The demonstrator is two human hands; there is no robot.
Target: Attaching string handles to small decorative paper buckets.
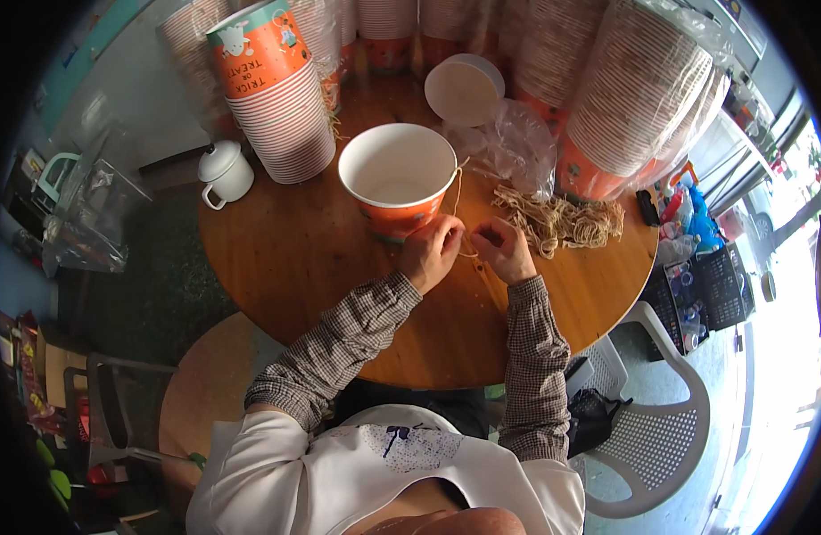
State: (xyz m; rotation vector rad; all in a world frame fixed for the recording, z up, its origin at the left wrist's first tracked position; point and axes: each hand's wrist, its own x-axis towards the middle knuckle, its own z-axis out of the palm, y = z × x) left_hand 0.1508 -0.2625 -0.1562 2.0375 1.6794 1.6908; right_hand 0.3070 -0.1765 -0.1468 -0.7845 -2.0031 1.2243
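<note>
Pinching thin string (457, 201), both hands' fingertips hide it beside the paper bucket (398, 178).

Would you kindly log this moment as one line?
left hand: pinching string at bucket | right hand: pinching string | string pile beside

1. A small craft or packing workspace, seemingly at a shopfront, centred on a round wooden table (303, 259).
2. Behind the table, tall stacks of orange paper buckets (281, 98) crowd its far edge.
3. On the table's right side lies a heap of tan twine handles (562, 220).
4. Right of the table stand a white plastic chair (664, 437) and black crates of bottles (709, 290).
</note>
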